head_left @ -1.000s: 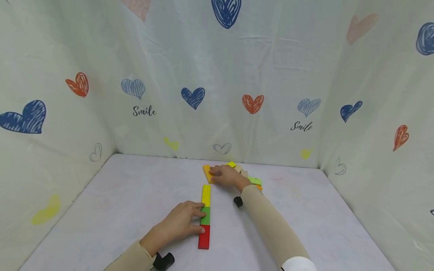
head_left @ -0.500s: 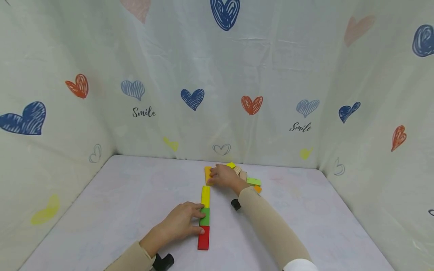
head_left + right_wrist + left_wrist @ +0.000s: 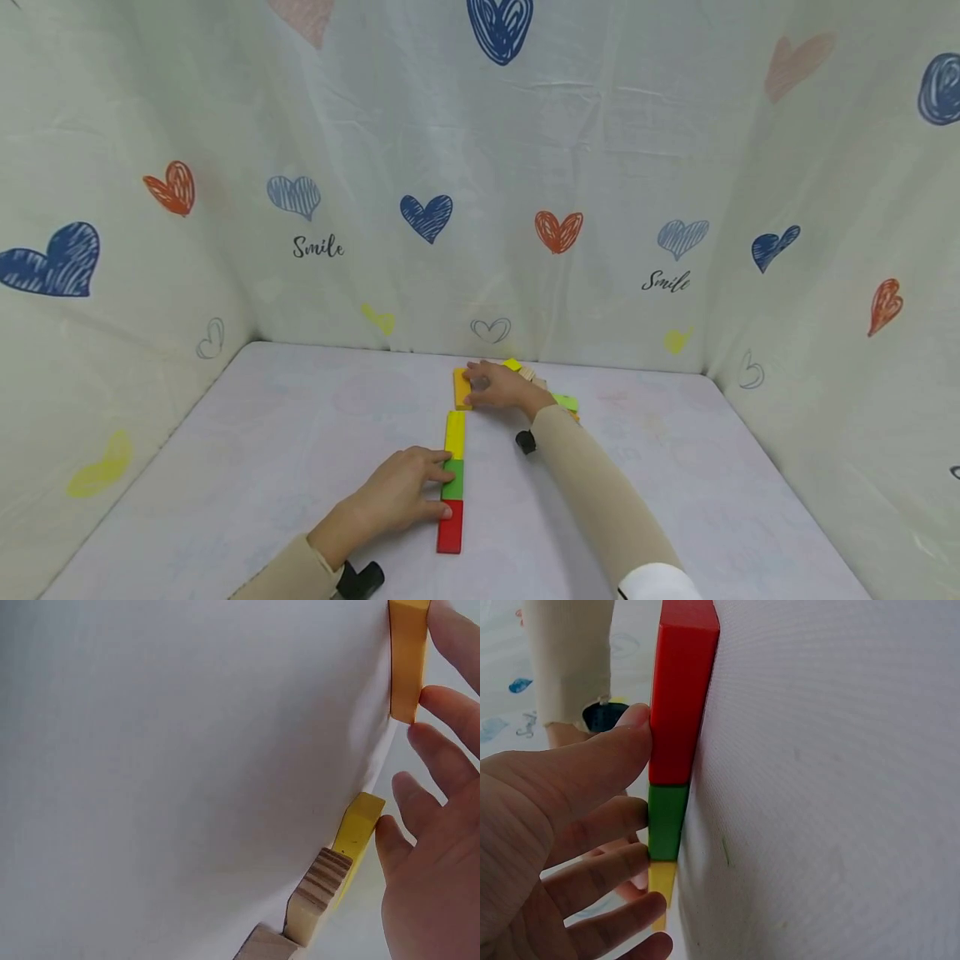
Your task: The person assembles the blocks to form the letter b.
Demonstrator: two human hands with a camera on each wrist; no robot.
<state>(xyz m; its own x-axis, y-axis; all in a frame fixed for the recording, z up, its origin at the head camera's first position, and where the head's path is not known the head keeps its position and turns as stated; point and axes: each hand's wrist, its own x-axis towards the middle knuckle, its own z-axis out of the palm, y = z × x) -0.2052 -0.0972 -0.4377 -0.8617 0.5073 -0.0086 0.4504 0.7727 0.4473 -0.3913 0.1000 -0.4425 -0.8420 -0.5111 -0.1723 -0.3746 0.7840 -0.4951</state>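
Observation:
A red block (image 3: 450,533), a green block (image 3: 457,490) and a yellow block (image 3: 455,433) lie end to end in a straight row on the table. My left hand (image 3: 397,492) rests along the row's left side, its thumb at the red block and extended fingers by the green and yellow ones, as the left wrist view also shows. Beyond the yellow block's far end lies an orange block (image 3: 462,392), roughly in line with the row. The fingertips of my right hand (image 3: 501,387) touch the orange block's side and end; in the right wrist view its fingers are only slightly bent.
Behind my right hand sits a loose group of blocks: a yellow one (image 3: 358,825), a striped wooden one (image 3: 319,889), another wooden one (image 3: 266,945) and a light green one (image 3: 566,402). A heart-print curtain (image 3: 480,275) hangs at the table's back edge.
The orange block has turned from a slant to nearly straight with the row and shifted slightly right under my right fingers. My left hand and the three-block row stay put.

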